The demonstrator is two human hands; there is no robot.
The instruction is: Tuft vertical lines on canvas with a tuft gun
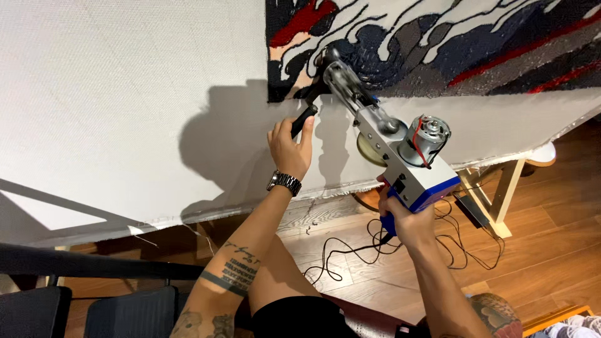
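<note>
Head view: tufting gun [388,141], metal body with exposed motor and blue base, likely heavy, rigid, top-loaded; needs two-point hold. Nose pressed against stretched white backing cloth [125,94] at lower left corner of tufted rug patch [438,44]. Left hand [291,147] wrapped around black front handle, wrist straight, steel watch [285,183] on it, forearm reaching up. Right hand [410,219] closed around blue rear grip, arm extended. Cloth soft, gives under push. Black cable [350,250] trails loose on wooden floor [532,263].
</note>
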